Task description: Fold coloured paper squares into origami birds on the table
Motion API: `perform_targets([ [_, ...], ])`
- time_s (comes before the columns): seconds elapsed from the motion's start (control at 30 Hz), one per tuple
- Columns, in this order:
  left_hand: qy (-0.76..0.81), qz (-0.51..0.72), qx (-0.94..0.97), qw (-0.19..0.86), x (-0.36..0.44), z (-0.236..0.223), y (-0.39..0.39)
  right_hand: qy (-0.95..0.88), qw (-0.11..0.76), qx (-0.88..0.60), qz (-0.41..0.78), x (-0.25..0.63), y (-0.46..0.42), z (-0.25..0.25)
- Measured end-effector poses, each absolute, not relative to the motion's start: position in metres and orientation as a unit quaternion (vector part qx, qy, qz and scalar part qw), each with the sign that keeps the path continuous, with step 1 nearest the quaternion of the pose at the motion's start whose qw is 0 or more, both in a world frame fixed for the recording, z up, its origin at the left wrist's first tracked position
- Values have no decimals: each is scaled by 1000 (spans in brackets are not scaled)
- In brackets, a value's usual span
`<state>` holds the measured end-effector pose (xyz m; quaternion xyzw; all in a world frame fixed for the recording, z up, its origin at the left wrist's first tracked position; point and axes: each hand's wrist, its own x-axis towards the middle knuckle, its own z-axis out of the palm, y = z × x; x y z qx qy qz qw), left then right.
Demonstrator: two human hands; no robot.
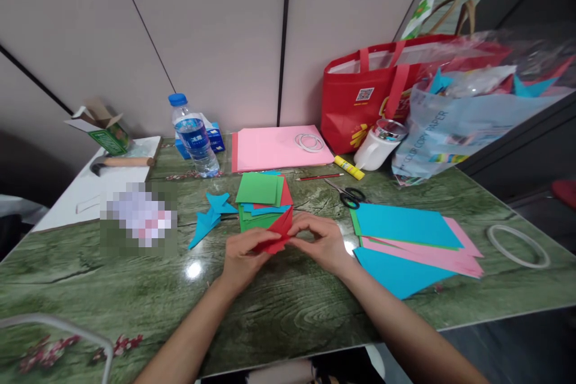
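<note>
A piece of folded red paper (pixel 279 231) is held between both hands above the near middle of the table. My left hand (pixel 245 255) is closed on its left side, thumb on top. The fingertips of my right hand (pixel 321 241) pinch its right edge. Just behind it lies a stack of square paper sheets (pixel 257 188) in green, red and blue, partly covered by the red piece. Left of the stack rest folded blue paper shapes (pixel 207 220) with pointed ends.
Black-handled scissors (pixel 351 195), a pencil (pixel 319 177) and a yellow glue stick (pixel 349 167) lie behind my right hand. Coloured sheets (pixel 405 225) spread to the right. Farther back stand a water bottle (pixel 194 135), white mug (pixel 380 145) and red bag (pixel 346 102). A hammer (pixel 123 162) lies left.
</note>
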<state>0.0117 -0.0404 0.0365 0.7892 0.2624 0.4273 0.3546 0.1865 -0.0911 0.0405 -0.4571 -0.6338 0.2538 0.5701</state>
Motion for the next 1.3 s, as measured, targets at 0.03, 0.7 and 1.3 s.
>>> perform_targets([
  [0.03, 271, 426, 786, 357, 12, 37, -41, -628, 568, -462, 264, 186, -91, 40],
  [0.7, 386, 399, 651, 518, 20, 34, -45, -497, 511, -486, 505, 184, -85, 29],
  [1.3, 364, 306, 489, 731, 23, 35, -40, -432, 561, -500, 498, 175, -78, 18],
])
